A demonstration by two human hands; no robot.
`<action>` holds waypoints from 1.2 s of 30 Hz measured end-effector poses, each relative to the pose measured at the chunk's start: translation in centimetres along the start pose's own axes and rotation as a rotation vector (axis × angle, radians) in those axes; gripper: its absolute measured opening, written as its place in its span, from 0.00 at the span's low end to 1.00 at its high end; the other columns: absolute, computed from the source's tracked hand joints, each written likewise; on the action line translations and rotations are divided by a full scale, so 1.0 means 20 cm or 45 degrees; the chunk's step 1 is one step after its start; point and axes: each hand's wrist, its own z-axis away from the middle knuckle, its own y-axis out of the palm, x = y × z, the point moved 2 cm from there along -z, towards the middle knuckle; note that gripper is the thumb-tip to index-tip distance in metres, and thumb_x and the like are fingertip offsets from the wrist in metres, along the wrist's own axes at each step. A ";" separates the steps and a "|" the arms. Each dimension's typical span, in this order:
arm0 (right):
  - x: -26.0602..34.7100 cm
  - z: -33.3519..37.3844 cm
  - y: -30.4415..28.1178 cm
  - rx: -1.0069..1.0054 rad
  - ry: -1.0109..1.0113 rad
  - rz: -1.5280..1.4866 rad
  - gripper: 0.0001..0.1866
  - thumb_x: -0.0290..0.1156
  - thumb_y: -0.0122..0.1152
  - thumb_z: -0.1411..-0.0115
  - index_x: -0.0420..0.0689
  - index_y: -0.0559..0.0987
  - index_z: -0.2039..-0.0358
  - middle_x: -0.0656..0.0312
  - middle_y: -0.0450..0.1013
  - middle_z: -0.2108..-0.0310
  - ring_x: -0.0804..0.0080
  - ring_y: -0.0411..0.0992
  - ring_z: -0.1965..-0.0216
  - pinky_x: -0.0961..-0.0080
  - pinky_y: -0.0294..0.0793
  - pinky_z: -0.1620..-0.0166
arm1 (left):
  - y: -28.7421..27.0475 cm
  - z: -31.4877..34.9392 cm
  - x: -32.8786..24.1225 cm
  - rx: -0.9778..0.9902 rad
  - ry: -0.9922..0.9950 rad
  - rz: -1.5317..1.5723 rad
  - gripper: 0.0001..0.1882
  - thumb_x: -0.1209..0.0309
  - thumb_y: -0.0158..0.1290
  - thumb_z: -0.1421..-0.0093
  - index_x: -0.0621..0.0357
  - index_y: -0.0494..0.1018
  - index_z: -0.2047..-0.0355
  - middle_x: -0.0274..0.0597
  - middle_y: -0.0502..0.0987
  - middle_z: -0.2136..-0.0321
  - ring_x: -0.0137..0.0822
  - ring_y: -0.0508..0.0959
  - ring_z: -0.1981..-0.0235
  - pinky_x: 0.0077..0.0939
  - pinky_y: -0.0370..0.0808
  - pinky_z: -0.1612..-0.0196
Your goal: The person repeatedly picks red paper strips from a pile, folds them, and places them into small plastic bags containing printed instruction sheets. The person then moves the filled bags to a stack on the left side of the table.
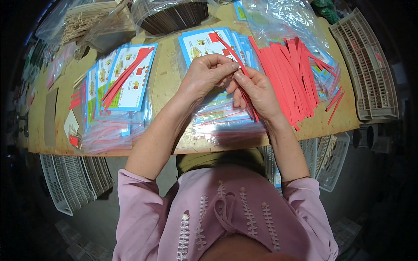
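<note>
Over the middle of the table, my two hands are close together at a few thin red strips. My left hand pinches the strips at its fingertips. The right hand is closed round them just below, and their lower ends hang past its fingers. Beneath my hands lies a stack of printed instruction cards with blue borders, in clear plastic bags. Right of my right hand spreads a large pile of red strips. To the left, several red strips rest across another stack of cards.
Light wooden sticks in a plastic bag and a bagged bundle of dark flat pieces stand at the back. A beige plastic crate is at the right edge. Below the table's front edge are more crates, left and right.
</note>
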 end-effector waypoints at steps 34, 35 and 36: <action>0.00 -0.01 -0.03 0.082 0.056 -0.301 0.16 0.37 0.47 0.29 0.35 0.74 0.57 0.56 0.76 0.71 0.75 0.76 0.79 0.85 0.75 0.77 | -0.01 0.00 0.01 0.091 -0.008 0.124 0.06 0.68 0.58 0.38 0.56 0.78 0.66 0.28 0.75 0.77 0.17 0.67 0.79 0.12 0.61 0.77; 0.00 -0.01 -0.04 0.121 0.069 -0.371 0.17 0.38 0.46 0.29 0.35 0.74 0.58 0.56 0.76 0.71 0.75 0.76 0.78 0.84 0.75 0.77 | 0.00 0.01 0.00 0.117 -0.015 0.150 0.06 0.68 0.57 0.38 0.56 0.78 0.65 0.28 0.74 0.76 0.18 0.66 0.79 0.12 0.60 0.77; 0.00 -0.01 -0.04 0.138 0.084 -0.423 0.17 0.38 0.46 0.29 0.35 0.74 0.58 0.56 0.76 0.72 0.75 0.76 0.78 0.84 0.75 0.77 | 0.00 0.01 -0.01 0.131 -0.027 0.155 0.06 0.68 0.57 0.37 0.56 0.77 0.67 0.28 0.75 0.76 0.18 0.66 0.79 0.12 0.60 0.77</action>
